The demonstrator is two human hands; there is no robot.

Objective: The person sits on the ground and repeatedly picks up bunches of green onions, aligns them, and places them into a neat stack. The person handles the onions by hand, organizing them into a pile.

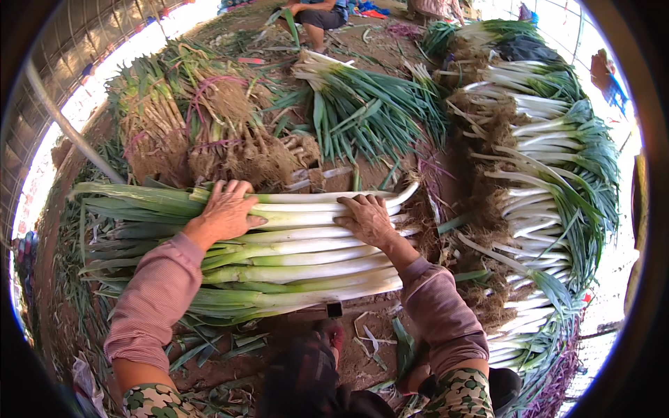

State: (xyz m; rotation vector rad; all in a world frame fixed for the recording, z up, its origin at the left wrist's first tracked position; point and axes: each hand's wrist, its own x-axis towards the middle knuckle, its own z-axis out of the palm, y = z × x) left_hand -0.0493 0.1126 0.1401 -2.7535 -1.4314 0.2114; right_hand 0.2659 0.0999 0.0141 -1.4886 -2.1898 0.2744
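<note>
A wide layer of Welsh onions (313,259) lies crosswise before me, white shafts and roots to the right, green leaves to the left. My left hand (223,213) is on the far stalks where white turns to green, its fingers bent over the far edge and its thumb on the shafts. Farther right, my right hand (367,217) grips the far white shafts close to the roots, fingers curled over them. The farthest onion (405,195) bends upward at its root end. What supports the layer is mostly hidden; a dark square tube end (334,309) shows under its near side.
Soil-covered onion bundles (209,120) with pink ties lie beyond my left hand. A cleaner onion pile (366,104) lies ahead. Along the right runs a long row of onions (543,204). Pink twine (434,170) and leaf scraps litter the soil. A person (316,18) sits at the far side.
</note>
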